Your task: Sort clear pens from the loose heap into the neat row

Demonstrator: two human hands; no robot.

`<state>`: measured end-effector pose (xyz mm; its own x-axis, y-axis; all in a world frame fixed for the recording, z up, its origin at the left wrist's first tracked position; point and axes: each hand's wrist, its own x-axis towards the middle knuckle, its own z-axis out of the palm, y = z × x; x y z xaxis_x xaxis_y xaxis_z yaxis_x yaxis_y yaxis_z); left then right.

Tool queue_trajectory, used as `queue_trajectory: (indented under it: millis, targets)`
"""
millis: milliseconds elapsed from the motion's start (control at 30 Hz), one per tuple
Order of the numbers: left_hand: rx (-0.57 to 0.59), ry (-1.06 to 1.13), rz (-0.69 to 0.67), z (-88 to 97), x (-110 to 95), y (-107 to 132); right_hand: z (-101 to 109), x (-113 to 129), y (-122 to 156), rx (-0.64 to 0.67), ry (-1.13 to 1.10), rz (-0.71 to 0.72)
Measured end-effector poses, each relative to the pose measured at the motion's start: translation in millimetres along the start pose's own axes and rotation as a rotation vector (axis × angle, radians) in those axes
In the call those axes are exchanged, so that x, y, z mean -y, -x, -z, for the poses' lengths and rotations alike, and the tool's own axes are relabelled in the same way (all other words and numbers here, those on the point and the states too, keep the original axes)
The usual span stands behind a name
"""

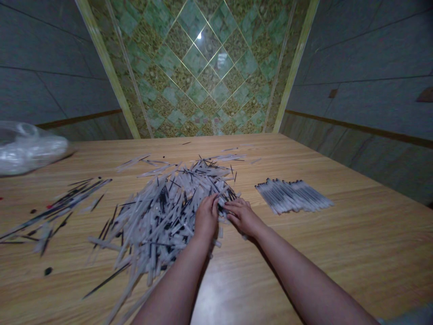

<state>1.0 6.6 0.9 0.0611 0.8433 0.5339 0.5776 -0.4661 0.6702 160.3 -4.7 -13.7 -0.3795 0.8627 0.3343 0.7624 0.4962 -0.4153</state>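
Note:
A large loose heap of translucent pen tubes and thin black pieces like pen refills [162, 221] covers the middle of the wooden table. My left hand [206, 217] rests at the heap's right edge, its thumb and fingers closed together beside a pale tube; what they pinch is too blurred to tell. Facing it, my right hand [245, 217] touches pieces at the same edge, with its fingers stretched out and somewhat apart. Farther right lies a neat slanted row of pens [293, 195], clear-bodied with dark cores and dark tips, side by side.
Scattered black sticks and tubes [64, 205] lie on the left of the wooden table [338, 257], near a small black cap-like piece [48, 271]. A clear plastic bag [30, 149] sits at the far left. Behind the table stands a green patterned tile wall [209, 67].

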Motion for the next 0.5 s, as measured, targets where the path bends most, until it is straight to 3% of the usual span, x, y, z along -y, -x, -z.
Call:
queue_trajectory:
  millis: [367,500]
  targets:
    - [-0.038,0.016,0.018,3.2,2.7,-3.8,-2.5,7.6,0.2,0.049,0.019,0.075]
    - [-0.037,0.0,0.022,4.9,1.2,-4.6,2.6,8.5,1.3,0.023,-0.007,0.033]
